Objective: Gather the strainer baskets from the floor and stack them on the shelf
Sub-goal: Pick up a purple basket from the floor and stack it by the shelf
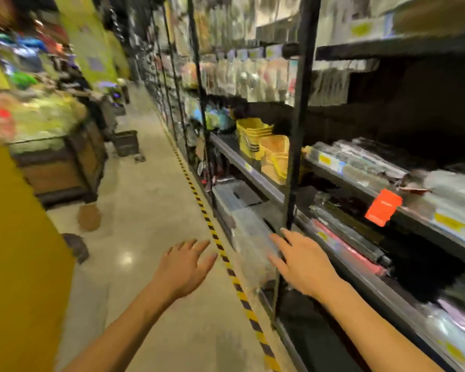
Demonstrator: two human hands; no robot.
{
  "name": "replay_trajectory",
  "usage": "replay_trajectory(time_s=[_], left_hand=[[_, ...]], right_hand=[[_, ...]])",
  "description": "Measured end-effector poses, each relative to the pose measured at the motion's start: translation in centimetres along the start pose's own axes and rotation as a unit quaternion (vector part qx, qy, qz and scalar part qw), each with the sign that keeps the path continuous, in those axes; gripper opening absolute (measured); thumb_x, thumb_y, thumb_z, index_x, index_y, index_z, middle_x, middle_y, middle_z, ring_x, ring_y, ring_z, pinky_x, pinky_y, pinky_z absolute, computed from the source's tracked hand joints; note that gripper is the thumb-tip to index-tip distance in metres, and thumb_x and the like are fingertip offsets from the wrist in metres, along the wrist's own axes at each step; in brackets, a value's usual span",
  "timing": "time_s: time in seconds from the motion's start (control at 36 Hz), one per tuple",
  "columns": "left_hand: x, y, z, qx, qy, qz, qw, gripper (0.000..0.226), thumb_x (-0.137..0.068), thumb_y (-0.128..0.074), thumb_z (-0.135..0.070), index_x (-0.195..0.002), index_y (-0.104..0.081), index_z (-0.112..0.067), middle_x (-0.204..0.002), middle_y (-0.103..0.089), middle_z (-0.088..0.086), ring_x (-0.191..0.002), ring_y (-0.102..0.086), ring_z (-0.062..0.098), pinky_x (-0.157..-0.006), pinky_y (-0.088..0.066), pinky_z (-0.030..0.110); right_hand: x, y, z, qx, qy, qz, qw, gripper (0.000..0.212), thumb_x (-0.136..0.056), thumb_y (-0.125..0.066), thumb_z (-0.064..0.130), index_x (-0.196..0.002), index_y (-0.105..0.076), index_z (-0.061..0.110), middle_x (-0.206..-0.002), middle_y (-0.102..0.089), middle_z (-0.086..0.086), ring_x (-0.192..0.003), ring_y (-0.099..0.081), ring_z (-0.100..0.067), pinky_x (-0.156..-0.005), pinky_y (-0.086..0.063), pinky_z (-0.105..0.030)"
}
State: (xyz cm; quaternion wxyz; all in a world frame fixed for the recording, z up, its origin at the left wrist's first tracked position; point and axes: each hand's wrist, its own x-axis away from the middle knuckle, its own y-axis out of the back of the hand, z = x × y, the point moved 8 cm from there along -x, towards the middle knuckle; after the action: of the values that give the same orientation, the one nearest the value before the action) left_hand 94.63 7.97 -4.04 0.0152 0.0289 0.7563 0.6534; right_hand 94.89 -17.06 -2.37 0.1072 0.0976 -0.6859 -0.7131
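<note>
**Both hands empty in the aisle, yellow baskets up on the shelf ahead**

Your left hand (184,267) is spread flat, palm down, fingers apart, holding nothing, and it hangs over the bare floor (151,210). Your right hand (304,261) is likewise open with fingers splayed and empty, reaching toward the shelving; its fingertips come close to the foot of a black upright post (297,146), though blur keeps you from telling whether they touch it.

Between your hands runs a yellow-and-black striped tape line (227,260) on the floor, following the shelf front away from you. To the left of that line the aisle lies open: smooth, glossy, pale stone with a light glare. A dark crate (126,143) stands further down, and a wooden display bin (65,167) closes the aisle's left side.

On your right, the grey metal shelf edge (255,175) juts toward the aisle. Clear plastic-wrapped packs (249,237) sit low just beyond your right hand, and an orange tag (383,207) hangs from the shelf lip.

The strainer baskets (263,146), yellow slotted plastic and nested in stacks, sit on the shelf well ahead of both hands, just left of the post. The whole view is motion-blurred.
</note>
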Motion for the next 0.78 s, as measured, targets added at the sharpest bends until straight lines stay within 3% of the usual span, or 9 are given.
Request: replay_trajectory(time_s=[0.08, 0.14, 0.22, 0.42, 0.53, 0.64, 0.78], left_hand=[[0.8, 2.5, 5.0, 0.009, 0.043, -0.024, 0.999, 0.110, -0.068, 0.010, -0.093, -0.153, -0.036, -0.041, -0.159, -0.041, -0.002, -0.146, -0.035, 0.021, -0.118, -0.028, 0.041], [1.5, 3.6, 8.6, 0.026, 0.076, -0.040, 0.996, 0.093, -0.080, -0.004, -0.088, -0.153, -0.038, -0.040, -0.158, -0.042, -0.002, -0.147, -0.033, 0.021, -0.119, -0.027, 0.042], [1.8, 4.7, 12.4, 0.040, 0.104, -0.054, 0.992, 0.065, -0.097, -0.023, -0.071, -0.152, -0.039, -0.040, -0.157, -0.043, -0.003, -0.146, -0.034, 0.020, -0.118, -0.028, 0.043], [1.5, 7.0, 21.3, 0.046, 0.174, -0.073, 0.981, 0.069, -0.095, -0.022, -0.074, -0.152, -0.039, -0.040, -0.156, -0.044, -0.005, -0.144, -0.039, 0.019, -0.116, -0.033, 0.043], [0.6, 7.1, 25.4, 0.035, 0.187, -0.071, 0.979, 0.090, -0.082, -0.006, -0.086, -0.151, -0.041, -0.040, -0.153, -0.048, -0.006, -0.142, -0.042, 0.018, -0.114, -0.034, 0.041], [-1.0, 7.4, 28.6, 0.025, 0.186, -0.073, 0.980, 0.069, -0.096, -0.023, -0.073, -0.151, -0.042, -0.037, -0.153, -0.049, -0.005, -0.141, -0.042, 0.019, -0.115, -0.034, 0.042], [-3.6, 7.6, 32.7, 0.029, 0.188, -0.075, 0.979, 0.068, -0.095, -0.024, -0.074, -0.150, -0.044, -0.037, -0.151, -0.051, -0.007, -0.140, -0.043, 0.018, -0.115, -0.034, 0.043]], right_hand=[[-3.3, 2.2, 5.0, 0.001, 0.043, -0.006, 0.999, 0.067, -0.103, -0.017, 0.064, -0.160, -0.024, 0.030, -0.164, -0.031, -0.005, -0.148, -0.033, -0.026, -0.119, -0.032, -0.043], [-5.6, 3.0, 8.6, -0.002, 0.072, -0.014, 0.997, 0.062, -0.105, -0.026, 0.060, -0.160, -0.026, 0.030, -0.162, -0.035, -0.003, -0.146, -0.036, -0.025, -0.118, -0.033, -0.042], [-8.3, 3.0, 12.1, -0.018, 0.098, -0.016, 0.995, 0.062, -0.104, -0.028, 0.063, -0.158, -0.029, 0.032, -0.158, -0.041, -0.001, -0.142, -0.042, -0.023, -0.115, -0.036, -0.040], [-14.8, 3.0, 20.3, -0.034, 0.153, -0.002, 0.988, 0.064, -0.103, -0.027, 0.064, -0.158, -0.030, 0.032, -0.161, -0.038, -0.001, -0.144, -0.041, -0.023, -0.115, -0.038, -0.042], [-17.7, 3.1, 23.8, -0.036, 0.169, 0.003, 0.985, 0.065, -0.103, -0.027, 0.063, -0.159, -0.030, 0.031, -0.163, -0.035, -0.002, -0.147, -0.037, -0.023, -0.119, -0.033, -0.041], [-20.8, 2.8, 26.4, -0.037, 0.173, 0.005, 0.984, 0.068, -0.101, -0.023, 0.067, -0.159, -0.030, 0.032, -0.163, -0.036, -0.001, -0.146, -0.038, -0.023, -0.117, -0.034, -0.040], [-24.3, 2.7, 28.8, -0.036, 0.172, 0.000, 0.985, 0.062, -0.104, -0.027, 0.062, -0.159, -0.030, 0.032, -0.162, -0.036, 0.000, -0.145, -0.040, -0.022, -0.115, -0.037, -0.040]])
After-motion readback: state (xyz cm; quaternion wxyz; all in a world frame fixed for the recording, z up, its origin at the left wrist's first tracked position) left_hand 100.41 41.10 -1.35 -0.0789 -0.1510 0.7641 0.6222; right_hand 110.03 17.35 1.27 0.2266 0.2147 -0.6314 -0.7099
